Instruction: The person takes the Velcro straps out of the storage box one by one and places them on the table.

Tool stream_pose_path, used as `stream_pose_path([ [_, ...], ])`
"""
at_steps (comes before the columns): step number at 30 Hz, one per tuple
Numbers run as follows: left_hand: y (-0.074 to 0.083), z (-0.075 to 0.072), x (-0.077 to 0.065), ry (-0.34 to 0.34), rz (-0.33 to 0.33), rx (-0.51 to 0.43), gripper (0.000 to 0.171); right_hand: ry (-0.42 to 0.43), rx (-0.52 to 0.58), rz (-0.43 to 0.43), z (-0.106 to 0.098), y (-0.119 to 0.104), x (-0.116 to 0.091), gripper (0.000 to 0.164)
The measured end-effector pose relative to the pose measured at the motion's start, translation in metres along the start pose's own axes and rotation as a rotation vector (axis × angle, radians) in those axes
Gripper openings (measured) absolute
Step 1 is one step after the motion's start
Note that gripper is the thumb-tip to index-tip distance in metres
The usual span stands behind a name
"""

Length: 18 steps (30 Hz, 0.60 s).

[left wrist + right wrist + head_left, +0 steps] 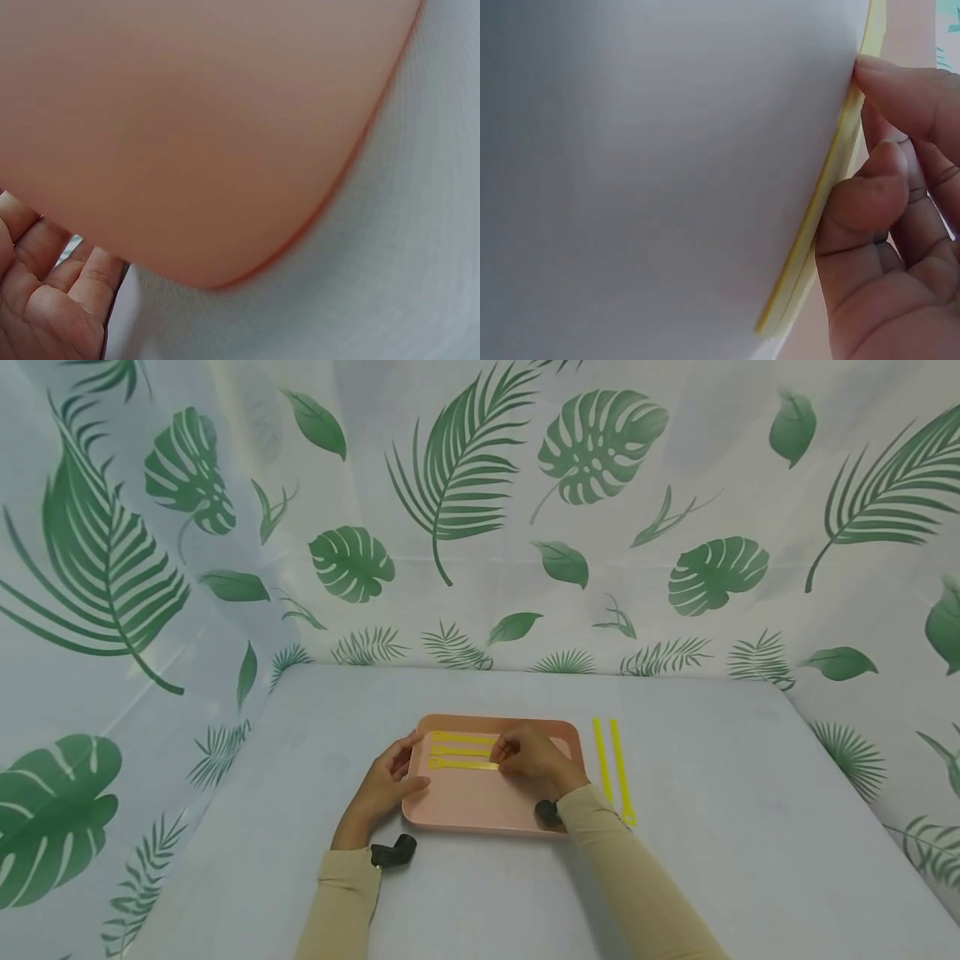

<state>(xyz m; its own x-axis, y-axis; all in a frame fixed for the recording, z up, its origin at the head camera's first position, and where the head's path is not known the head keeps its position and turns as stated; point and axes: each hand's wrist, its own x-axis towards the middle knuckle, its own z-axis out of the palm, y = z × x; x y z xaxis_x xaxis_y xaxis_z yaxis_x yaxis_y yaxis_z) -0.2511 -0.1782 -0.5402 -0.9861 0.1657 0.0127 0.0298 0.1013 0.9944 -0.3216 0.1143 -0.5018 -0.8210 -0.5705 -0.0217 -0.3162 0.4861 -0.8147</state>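
A shallow pink tray [465, 802] lies on the table, its left rim held by my left hand [386, 785]. The thumb reaches over that rim while the other fingers lie along its outer side. Three thin yellow straps [459, 751] with wider, slotted-looking heads lie side by side in the tray, heads to the left. My right hand [532, 756] is over the tray and pinches the nearest yellow strap [468, 766] by its right part. In the right wrist view thumb and fingers [866, 202] hold the strap's narrow band [802, 247]. The hand hides the right ends of the straps.
Two more yellow straps [621, 768] lie lengthwise on the table just right of the tray, partly behind the right sleeve. The white table [712, 827] extends around the tray. Leaf-printed cloth [480, 568] encloses the back and sides.
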Motion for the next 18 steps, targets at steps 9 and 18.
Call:
stream_pose_path([
  [9,-0.001,0.000,0.000,0.011,-0.001,-0.002,0.081,0.001,-0.019,0.076,-0.001,-0.008,-0.003,0.015],
  [18,-0.002,-0.001,0.001,-0.005,0.014,-0.017,0.081,-0.035,-0.092,0.060,-0.008,-0.017,-0.011,0.015],
])
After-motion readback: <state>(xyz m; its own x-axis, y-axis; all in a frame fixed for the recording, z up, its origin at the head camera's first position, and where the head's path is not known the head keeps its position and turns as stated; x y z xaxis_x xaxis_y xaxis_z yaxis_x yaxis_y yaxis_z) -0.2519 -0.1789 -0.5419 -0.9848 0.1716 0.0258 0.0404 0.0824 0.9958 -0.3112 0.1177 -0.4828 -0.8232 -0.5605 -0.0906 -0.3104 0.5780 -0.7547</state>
